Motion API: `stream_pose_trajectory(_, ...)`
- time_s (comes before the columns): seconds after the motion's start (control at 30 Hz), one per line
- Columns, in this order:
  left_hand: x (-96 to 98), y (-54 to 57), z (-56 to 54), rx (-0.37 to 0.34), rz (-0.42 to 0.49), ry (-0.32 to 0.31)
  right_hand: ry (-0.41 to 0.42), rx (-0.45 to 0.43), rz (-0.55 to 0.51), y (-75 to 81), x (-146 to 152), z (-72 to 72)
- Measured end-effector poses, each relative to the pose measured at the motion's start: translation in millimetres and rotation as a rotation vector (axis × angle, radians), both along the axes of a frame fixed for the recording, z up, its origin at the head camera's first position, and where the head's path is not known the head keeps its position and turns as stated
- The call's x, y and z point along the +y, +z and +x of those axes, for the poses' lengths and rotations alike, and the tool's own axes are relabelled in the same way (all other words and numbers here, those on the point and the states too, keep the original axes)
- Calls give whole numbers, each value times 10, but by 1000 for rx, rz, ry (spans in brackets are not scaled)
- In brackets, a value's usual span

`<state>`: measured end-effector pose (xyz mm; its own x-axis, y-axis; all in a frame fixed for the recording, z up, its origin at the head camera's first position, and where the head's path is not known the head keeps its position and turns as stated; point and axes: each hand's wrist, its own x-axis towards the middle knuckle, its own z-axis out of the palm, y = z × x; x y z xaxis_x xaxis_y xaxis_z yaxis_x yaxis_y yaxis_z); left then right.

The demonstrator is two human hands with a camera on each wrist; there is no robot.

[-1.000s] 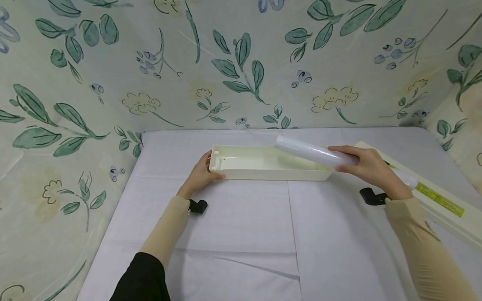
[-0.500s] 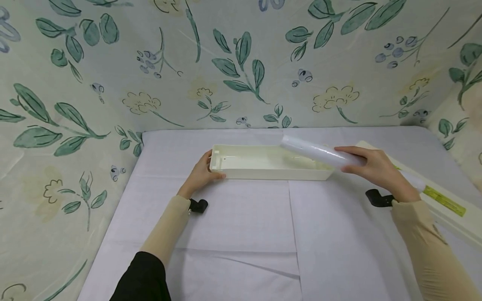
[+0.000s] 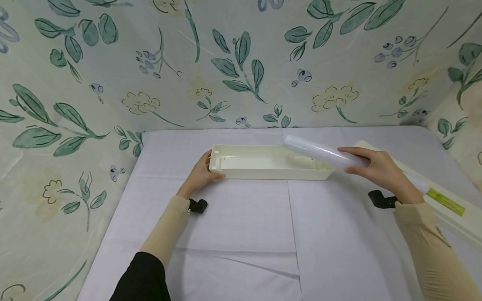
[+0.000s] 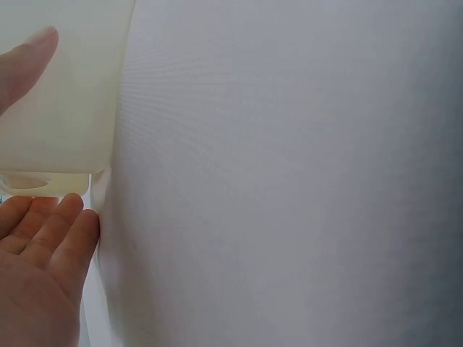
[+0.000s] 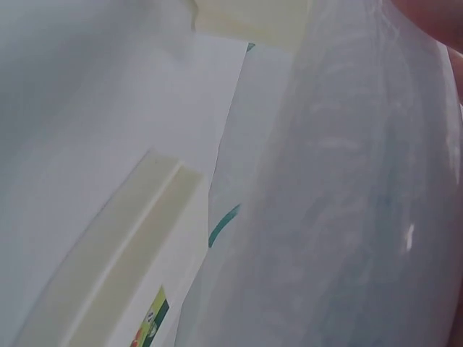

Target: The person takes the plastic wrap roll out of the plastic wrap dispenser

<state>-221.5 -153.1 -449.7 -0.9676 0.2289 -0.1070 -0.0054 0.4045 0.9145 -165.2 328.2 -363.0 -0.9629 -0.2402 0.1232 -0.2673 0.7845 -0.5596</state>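
Note:
A long cream plastic box (image 3: 271,174), its top uncovered, lies across the table. My left hand (image 3: 201,172) grips its left end; in the left wrist view the thumb (image 4: 32,65) presses the front wall and the fingers lie at the end wall. My right hand (image 3: 376,167) holds a thick, glossy, whitish roll of cling film (image 3: 312,151), thumb on the near side and fingers over the far side. The roll slants above the box's right part, its left end higher, and runs back under the right forearm. In the right wrist view the roll (image 5: 354,188) fills much of the picture.
A long cream lid-like piece (image 3: 470,228) with a yellow-green label (image 3: 446,201) lies slantwise at the right, partly behind the right forearm. A white cloth (image 3: 241,225) with fold creases covers the table. Leaf-patterned fabric (image 3: 241,83) hangs along the back and left.
My right hand has shifted slightly to the right with the roll of cling film, mostly in the first half second. The left hand and the box stay in place.

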Motion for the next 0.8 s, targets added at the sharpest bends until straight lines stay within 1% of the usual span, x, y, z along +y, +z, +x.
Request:
stream_pose_trajectory(0.2,4,0,6,0,0,0,-21,-19,9,26,41,26)
stream_pose_trajectory(0.43,2,-5,-3,-3,6,0,-41,-13,23,31,107,69)
stream_pose_trajectory(0.67,0,-3,-3,-1,5,-2,-53,-51,8,30,180,90)
stream_pose_trajectory(0.8,0,-1,-4,0,2,-2,-59,-35,3,34,201,108)
